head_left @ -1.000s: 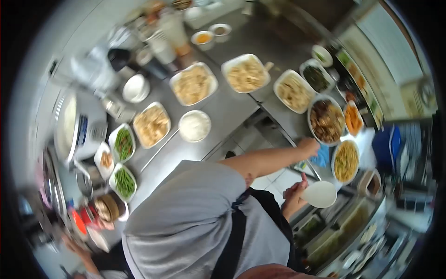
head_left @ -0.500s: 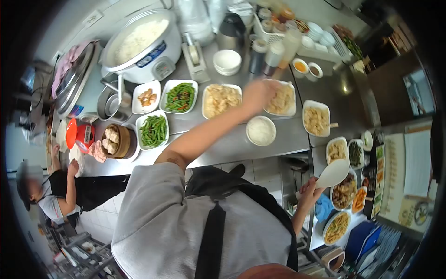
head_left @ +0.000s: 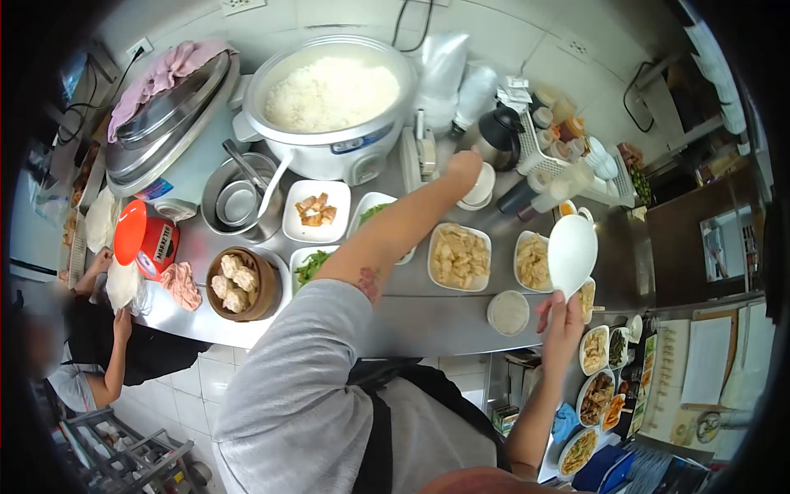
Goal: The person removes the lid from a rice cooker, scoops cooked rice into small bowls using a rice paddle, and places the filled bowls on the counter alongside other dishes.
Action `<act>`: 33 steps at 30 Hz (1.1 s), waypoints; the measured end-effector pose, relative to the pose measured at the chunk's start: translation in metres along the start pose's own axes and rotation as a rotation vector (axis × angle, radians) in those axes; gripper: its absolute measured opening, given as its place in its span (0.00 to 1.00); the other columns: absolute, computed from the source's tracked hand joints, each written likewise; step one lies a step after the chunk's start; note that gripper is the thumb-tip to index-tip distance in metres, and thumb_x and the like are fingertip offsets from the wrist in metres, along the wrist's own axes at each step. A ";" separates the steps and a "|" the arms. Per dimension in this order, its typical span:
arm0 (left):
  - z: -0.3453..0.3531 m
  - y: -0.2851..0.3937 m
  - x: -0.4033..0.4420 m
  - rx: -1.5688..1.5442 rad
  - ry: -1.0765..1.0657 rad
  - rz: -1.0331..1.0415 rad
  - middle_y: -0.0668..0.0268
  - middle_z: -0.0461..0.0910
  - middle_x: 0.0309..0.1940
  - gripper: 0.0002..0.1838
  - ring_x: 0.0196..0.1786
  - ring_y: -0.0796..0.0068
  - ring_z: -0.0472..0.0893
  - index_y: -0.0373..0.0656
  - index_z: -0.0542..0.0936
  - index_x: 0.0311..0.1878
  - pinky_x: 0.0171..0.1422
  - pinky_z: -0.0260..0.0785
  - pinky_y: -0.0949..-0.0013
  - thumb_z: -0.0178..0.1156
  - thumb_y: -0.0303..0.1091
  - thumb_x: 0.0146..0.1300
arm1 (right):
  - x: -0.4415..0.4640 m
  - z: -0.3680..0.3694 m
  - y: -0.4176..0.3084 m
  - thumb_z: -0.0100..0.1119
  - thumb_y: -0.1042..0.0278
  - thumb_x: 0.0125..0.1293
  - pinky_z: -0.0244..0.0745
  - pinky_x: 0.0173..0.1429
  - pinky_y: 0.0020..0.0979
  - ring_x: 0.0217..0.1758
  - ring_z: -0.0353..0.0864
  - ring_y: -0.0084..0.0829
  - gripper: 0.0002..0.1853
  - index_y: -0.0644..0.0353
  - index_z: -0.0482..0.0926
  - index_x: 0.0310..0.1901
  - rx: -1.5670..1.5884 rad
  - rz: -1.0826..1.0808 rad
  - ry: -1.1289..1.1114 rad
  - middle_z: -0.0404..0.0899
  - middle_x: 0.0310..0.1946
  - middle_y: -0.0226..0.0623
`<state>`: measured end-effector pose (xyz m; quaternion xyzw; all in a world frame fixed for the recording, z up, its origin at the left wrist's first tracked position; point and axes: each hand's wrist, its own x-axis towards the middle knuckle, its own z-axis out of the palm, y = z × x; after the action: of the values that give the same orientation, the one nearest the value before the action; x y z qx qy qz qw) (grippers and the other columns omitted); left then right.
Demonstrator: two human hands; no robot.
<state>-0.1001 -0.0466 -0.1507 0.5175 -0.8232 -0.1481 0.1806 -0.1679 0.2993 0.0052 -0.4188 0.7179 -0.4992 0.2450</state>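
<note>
My left hand [head_left: 466, 167] reaches across the steel counter to a stack of white bowls [head_left: 479, 188], its fingers closed at the rim of the top bowl. My right hand [head_left: 563, 327] grips a white rice paddle [head_left: 572, 251] by the handle, with the broad blade pointing up. Left of the paddle stands a bowl of white rice [head_left: 508, 314] on the front part of the counter. A large rice cooker [head_left: 362, 146] full of cooked rice stands open at the back. Square white dishes of pale food [head_left: 459, 257] lie below my left hand.
Pots [head_left: 239, 202], a bamboo steamer of dumplings [head_left: 240, 284] and a red kitchen scale [head_left: 150, 239] stand to the left. Bottles [head_left: 568, 185] and a thermos jug [head_left: 496, 140] are at the back. Another person [head_left: 99, 346] works at far left. More dishes [head_left: 594, 397] sit at right.
My left hand has gone from above a dish of pale food to the stack of bowls. My right hand has raised the rice paddle. The view has turned left, toward the rice cooker.
</note>
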 end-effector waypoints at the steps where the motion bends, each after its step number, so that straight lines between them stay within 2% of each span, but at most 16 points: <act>1: -0.022 0.002 -0.007 -0.033 0.004 0.011 0.48 0.83 0.37 0.13 0.42 0.51 0.85 0.35 0.72 0.50 0.45 0.77 0.51 0.52 0.27 0.62 | 0.005 0.005 -0.009 0.46 0.64 0.75 0.58 0.21 0.18 0.18 0.64 0.14 0.11 0.63 0.73 0.46 -0.033 -0.064 0.013 0.75 0.25 0.29; 4: -0.093 -0.018 -0.025 -0.112 0.105 0.202 0.45 0.81 0.37 0.15 0.39 0.48 0.84 0.37 0.66 0.52 0.41 0.77 0.50 0.51 0.29 0.63 | 0.024 0.025 -0.037 0.46 0.66 0.74 0.59 0.21 0.18 0.19 0.65 0.14 0.11 0.61 0.73 0.50 -0.012 -0.114 0.052 0.76 0.25 0.29; 6: -0.150 -0.049 -0.032 -0.327 0.115 0.248 0.46 0.81 0.37 0.20 0.35 0.47 0.84 0.36 0.63 0.55 0.34 0.79 0.55 0.53 0.25 0.60 | 0.047 0.043 -0.056 0.47 0.68 0.74 0.62 0.23 0.20 0.20 0.67 0.14 0.12 0.62 0.71 0.55 -0.086 -0.171 0.008 0.78 0.28 0.30; 8: -0.227 -0.088 -0.052 -0.886 -0.084 0.113 0.44 0.79 0.42 0.23 0.35 0.47 0.83 0.33 0.61 0.59 0.30 0.81 0.57 0.49 0.23 0.59 | 0.080 0.072 -0.069 0.49 0.70 0.72 0.67 0.26 0.22 0.22 0.72 0.16 0.14 0.59 0.73 0.57 -0.269 -0.377 0.000 0.80 0.29 0.32; 10: -0.267 -0.136 -0.056 -0.982 -0.050 0.012 0.43 0.75 0.48 0.27 0.40 0.51 0.83 0.33 0.58 0.64 0.28 0.83 0.57 0.47 0.24 0.59 | 0.109 0.113 -0.106 0.53 0.70 0.69 0.74 0.32 0.30 0.26 0.80 0.27 0.16 0.55 0.75 0.57 -0.457 -0.380 -0.084 0.83 0.29 0.38; 11: -0.278 -0.162 -0.055 -1.074 -0.047 -0.023 0.45 0.74 0.49 0.28 0.44 0.54 0.82 0.33 0.58 0.65 0.32 0.84 0.58 0.47 0.24 0.59 | 0.130 0.136 -0.118 0.53 0.69 0.68 0.75 0.35 0.34 0.29 0.82 0.34 0.16 0.53 0.76 0.57 -0.573 -0.499 -0.104 0.84 0.30 0.41; 12: -0.285 -0.185 -0.054 -1.168 -0.041 -0.062 0.47 0.73 0.51 0.29 0.48 0.57 0.81 0.34 0.58 0.66 0.36 0.85 0.58 0.47 0.24 0.59 | 0.152 0.160 -0.129 0.54 0.69 0.67 0.77 0.38 0.38 0.32 0.84 0.40 0.16 0.51 0.77 0.56 -0.693 -0.619 -0.129 0.84 0.31 0.44; 14: -0.285 -0.225 -0.048 -1.358 0.025 -0.114 0.47 0.69 0.55 0.32 0.51 0.53 0.79 0.35 0.56 0.65 0.39 0.85 0.55 0.48 0.24 0.55 | 0.192 0.218 -0.152 0.52 0.69 0.65 0.78 0.43 0.44 0.38 0.84 0.48 0.16 0.48 0.78 0.55 -0.980 -0.713 -0.169 0.84 0.37 0.48; 18: -0.266 -0.267 -0.035 -1.640 0.225 -0.242 0.47 0.62 0.59 0.38 0.55 0.49 0.76 0.38 0.51 0.66 0.45 0.84 0.51 0.50 0.25 0.49 | 0.271 0.332 -0.160 0.53 0.73 0.62 0.81 0.44 0.41 0.43 0.85 0.45 0.12 0.60 0.84 0.44 -1.321 -0.709 -0.207 0.84 0.42 0.45; 21: -0.273 -0.276 -0.032 -1.694 0.318 -0.312 0.45 0.60 0.58 0.37 0.54 0.46 0.75 0.39 0.50 0.64 0.45 0.84 0.50 0.50 0.26 0.49 | 0.291 0.381 -0.162 0.54 0.76 0.60 0.82 0.44 0.41 0.45 0.86 0.44 0.11 0.64 0.85 0.40 -1.439 -0.680 -0.240 0.85 0.42 0.43; 24: -0.271 -0.286 -0.028 -1.785 0.389 -0.236 0.46 0.61 0.56 0.33 0.55 0.46 0.74 0.40 0.52 0.60 0.46 0.83 0.48 0.50 0.26 0.49 | 0.304 0.405 -0.146 0.56 0.76 0.58 0.82 0.44 0.42 0.45 0.85 0.43 0.11 0.63 0.85 0.41 -1.496 -0.694 -0.339 0.85 0.42 0.43; 27: -0.265 -0.294 -0.026 -1.913 0.433 -0.195 0.46 0.61 0.55 0.29 0.55 0.46 0.73 0.40 0.53 0.56 0.48 0.83 0.45 0.50 0.26 0.49 | 0.323 0.399 -0.136 0.57 0.71 0.60 0.81 0.45 0.42 0.46 0.85 0.43 0.10 0.62 0.85 0.41 -1.440 -0.702 -0.414 0.85 0.42 0.44; 30: -0.266 -0.294 -0.024 -1.957 0.458 -0.174 0.46 0.60 0.55 0.29 0.56 0.45 0.72 0.39 0.53 0.56 0.50 0.82 0.43 0.50 0.26 0.49 | 0.327 0.386 -0.142 0.54 0.63 0.65 0.80 0.46 0.44 0.43 0.85 0.44 0.12 0.61 0.83 0.38 -1.392 -0.644 -0.524 0.84 0.39 0.45; 33: -0.266 -0.294 -0.023 -2.031 0.481 -0.200 0.45 0.60 0.55 0.29 0.57 0.44 0.72 0.38 0.53 0.55 0.51 0.81 0.42 0.50 0.25 0.49 | 0.332 0.384 -0.135 0.54 0.60 0.67 0.79 0.46 0.45 0.39 0.85 0.44 0.12 0.57 0.83 0.39 -1.366 -0.728 -0.500 0.83 0.35 0.42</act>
<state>0.2637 -0.1645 -0.0433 0.2042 -0.2079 -0.6769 0.6759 -0.0003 -0.1983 0.0053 -0.7821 0.6070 0.1088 -0.0892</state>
